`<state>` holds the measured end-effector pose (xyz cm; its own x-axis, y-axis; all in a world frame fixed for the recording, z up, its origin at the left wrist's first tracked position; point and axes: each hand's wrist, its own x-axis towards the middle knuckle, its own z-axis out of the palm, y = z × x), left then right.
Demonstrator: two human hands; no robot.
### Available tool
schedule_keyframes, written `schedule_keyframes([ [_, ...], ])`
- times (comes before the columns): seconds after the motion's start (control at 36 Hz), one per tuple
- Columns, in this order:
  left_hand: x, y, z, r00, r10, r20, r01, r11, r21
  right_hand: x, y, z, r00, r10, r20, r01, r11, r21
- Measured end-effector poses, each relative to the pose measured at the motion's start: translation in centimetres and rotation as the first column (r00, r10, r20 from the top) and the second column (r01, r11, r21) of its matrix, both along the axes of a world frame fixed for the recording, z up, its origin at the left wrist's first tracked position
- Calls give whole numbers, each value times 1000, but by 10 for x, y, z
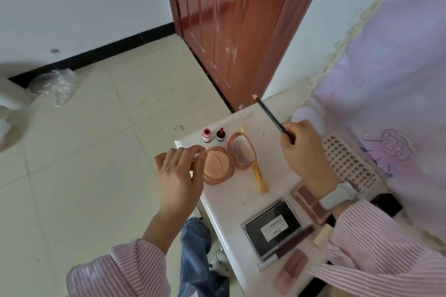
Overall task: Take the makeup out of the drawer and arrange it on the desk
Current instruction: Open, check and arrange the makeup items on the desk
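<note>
A small white desk [224, 202] fills the lower right of the frame, its top faintly smudged and speckled, with pale floor tiles [96, 152] spreading across the left and centre. A red-brown door [226, 26] stands at the top centre against white walls edged by a black skirting strip [96, 52]; a crumpled clear plastic bag [54, 84] lies at the left, and a lilac cloth [391, 60] hangs down the right side. The right hand [304, 149] pinches a dark eyeliner pencil [272, 117], raised and tilted toward the door. The left hand [179, 173] pinches something small and clear at the desk's left edge, beside an open pink powder compact [229, 161]. On the desk lie two small red bottles [213, 135], a yellow brush [258, 176], a black case [272, 226] and an eyeshadow palette [309, 200].
</note>
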<state>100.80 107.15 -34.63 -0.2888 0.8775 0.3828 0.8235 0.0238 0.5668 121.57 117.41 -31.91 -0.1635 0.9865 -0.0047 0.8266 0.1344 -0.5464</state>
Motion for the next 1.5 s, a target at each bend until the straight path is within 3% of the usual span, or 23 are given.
schedule_keyframes([
  [0.25,17,-2,-6,988,77,131,-64,993,-96,-18,-1,-39,998,-10,64,18,992,-124],
  [0.42,20,-3,-2,973,-50,226,72,993,-91,-13,-9,-46,999,18,49,-14,996,-84],
  [0.53,22,-3,1,924,-69,375,117,988,-106,-9,-14,-30,988,102,-120,-89,989,115],
  [0.58,24,-2,2,901,-47,432,102,989,-105,-11,-19,-11,945,105,-311,-88,994,67],
  [0.64,26,0,5,908,-64,414,100,993,-67,-15,-24,11,872,54,-486,-126,985,-116],
  [0.69,28,4,8,928,-123,352,121,992,26,-15,-29,27,827,89,-555,-244,946,-212],
  [0.83,38,15,10,942,-260,210,215,953,215,-13,-32,40,804,157,-574,-368,889,-273],
  [0.97,46,22,11,958,-253,131,221,950,219,-8,-28,42,803,107,-586,-339,891,-302],
  [1.08,48,21,15,972,-172,158,143,974,178,-1,-24,33,818,-72,-571,-115,952,-284],
  [1.17,43,17,11,985,-67,161,52,994,100,1,-18,13,876,-200,-439,125,973,-194],
  [1.22,38,11,4,985,5,171,-7,1000,10,-1,-14,-2,912,-228,-341,191,972,-140],
  [1.36,31,-10,-22,983,111,144,-74,968,-240,-9,-11,-32,979,-155,-135,143,985,-95],
  [1.5,30,-26,-41,993,77,89,-29,894,-447,-8,-15,-39,997,-77,-8,76,993,-91],
])
